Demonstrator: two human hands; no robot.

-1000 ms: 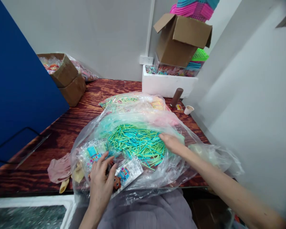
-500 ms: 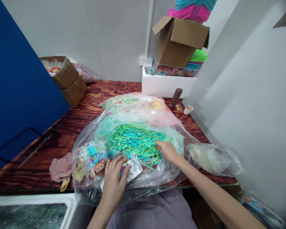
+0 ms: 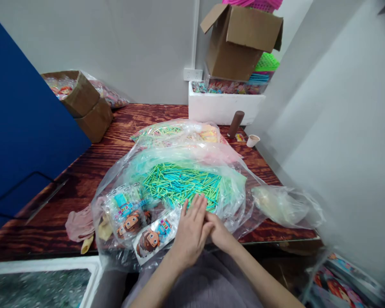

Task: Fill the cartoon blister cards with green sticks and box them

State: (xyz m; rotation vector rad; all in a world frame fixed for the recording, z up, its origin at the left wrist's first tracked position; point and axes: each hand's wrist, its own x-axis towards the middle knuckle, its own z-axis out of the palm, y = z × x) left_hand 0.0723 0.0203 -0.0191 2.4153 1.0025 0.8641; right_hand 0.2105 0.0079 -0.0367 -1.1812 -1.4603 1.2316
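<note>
Green and blue sticks (image 3: 182, 182) lie inside a plastic bag (image 3: 235, 188), just beyond the left hand (image 3: 190, 235) and right hand (image 3: 220, 231). Left fingers are straight, partly hiding the right; I cannot tell whether either grip holds sticks. The white packet's (image 3: 155, 236) lettering ends "ICK".
</note>
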